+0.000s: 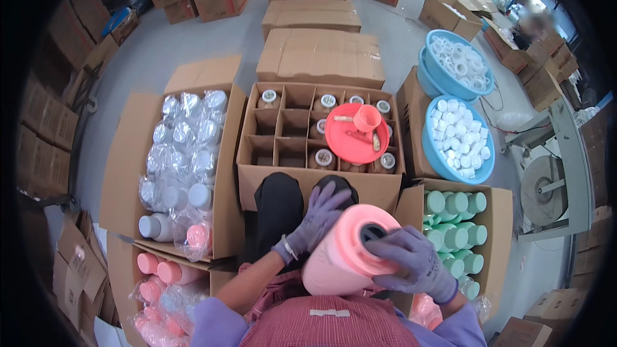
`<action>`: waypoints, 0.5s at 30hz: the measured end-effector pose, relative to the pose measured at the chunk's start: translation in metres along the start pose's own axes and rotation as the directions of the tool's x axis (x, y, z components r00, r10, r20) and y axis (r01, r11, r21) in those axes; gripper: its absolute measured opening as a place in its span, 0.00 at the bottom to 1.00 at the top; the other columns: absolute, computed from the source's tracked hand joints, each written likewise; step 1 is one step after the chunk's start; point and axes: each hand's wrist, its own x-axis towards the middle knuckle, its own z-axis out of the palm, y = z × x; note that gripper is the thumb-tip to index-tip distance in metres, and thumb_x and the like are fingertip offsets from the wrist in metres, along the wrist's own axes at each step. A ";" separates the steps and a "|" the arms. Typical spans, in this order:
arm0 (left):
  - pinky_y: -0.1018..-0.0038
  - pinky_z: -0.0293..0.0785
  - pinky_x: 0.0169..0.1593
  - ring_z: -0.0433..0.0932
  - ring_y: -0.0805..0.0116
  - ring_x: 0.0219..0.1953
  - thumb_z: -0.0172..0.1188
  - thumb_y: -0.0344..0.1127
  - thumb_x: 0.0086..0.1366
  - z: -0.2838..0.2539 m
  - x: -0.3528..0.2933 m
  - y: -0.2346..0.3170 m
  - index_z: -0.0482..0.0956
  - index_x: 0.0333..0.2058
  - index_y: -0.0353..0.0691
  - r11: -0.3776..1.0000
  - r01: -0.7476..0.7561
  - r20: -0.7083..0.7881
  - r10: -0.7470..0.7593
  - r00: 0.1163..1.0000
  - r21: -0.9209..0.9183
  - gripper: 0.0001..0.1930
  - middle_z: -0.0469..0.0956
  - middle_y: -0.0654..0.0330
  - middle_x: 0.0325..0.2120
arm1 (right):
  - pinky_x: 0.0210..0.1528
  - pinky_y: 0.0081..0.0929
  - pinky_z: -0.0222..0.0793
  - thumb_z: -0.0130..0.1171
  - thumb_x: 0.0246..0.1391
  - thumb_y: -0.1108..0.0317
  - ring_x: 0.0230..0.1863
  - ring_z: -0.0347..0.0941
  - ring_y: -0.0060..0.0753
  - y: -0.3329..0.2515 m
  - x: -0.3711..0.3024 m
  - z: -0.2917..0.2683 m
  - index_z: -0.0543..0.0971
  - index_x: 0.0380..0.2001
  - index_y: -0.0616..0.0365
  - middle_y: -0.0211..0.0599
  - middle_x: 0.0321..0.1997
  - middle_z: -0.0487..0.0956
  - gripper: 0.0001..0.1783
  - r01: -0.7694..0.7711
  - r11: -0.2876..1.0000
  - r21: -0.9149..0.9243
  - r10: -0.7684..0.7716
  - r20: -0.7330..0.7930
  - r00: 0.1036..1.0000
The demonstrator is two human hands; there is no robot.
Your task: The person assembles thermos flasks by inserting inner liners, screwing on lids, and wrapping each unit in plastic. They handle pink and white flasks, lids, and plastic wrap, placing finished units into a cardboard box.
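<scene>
Pink bottle [342,258] leans tilted across our lap, its dark mouth [371,231] turned up toward our right side. Our left hand [316,223] lies along its far flank with fingers spread, bracing rather than gripping it. Our right hand [419,265] curls over the mouth, fingertips at the dark opening; we cannot tell whether they pinch anything. We judge that the step in hand is work at this mouth, and that the next move calls for keeping the body steady while the fingers finish there. Beyond our knees stands a divided carton [318,187], partly filled, with a red tray [346,151] on top. Clear-wrapped bottles [186,144] stand to our left, green bottles [455,238] to our right, and white caps [457,136] fill a basin farther out.
</scene>
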 end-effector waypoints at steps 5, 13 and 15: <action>0.62 0.62 0.65 0.67 0.52 0.62 0.63 0.40 0.65 -0.039 -0.032 0.042 0.74 0.50 0.34 0.794 0.119 0.271 0.060 0.961 -0.596 0.20 0.69 0.47 0.58 | 0.45 0.39 0.74 0.62 0.55 0.54 0.45 0.77 0.52 0.044 -0.023 0.002 0.77 0.50 0.59 0.47 0.44 0.79 0.24 -0.669 0.743 0.018 0.668 0.040 0.743; 0.73 0.74 0.55 0.78 0.72 0.48 0.56 0.39 0.70 -0.030 -0.050 0.052 0.77 0.53 0.31 -0.140 0.737 0.675 -0.540 0.503 -0.661 0.20 0.81 0.56 0.46 | 0.56 0.31 0.69 0.48 0.65 0.60 0.51 0.76 0.40 0.067 -0.013 0.045 0.80 0.49 0.62 0.45 0.52 0.78 0.20 -0.229 0.859 0.458 0.352 -0.203 0.913; 0.72 0.73 0.55 0.79 0.70 0.48 0.60 0.39 0.66 -0.030 -0.043 0.054 0.80 0.51 0.34 0.134 0.620 0.437 -0.596 0.674 -0.773 0.18 0.82 0.57 0.46 | 0.62 0.35 0.64 0.47 0.66 0.53 0.53 0.75 0.40 0.083 -0.005 0.040 0.80 0.49 0.64 0.43 0.51 0.80 0.25 -0.180 0.809 0.559 0.277 -0.094 0.956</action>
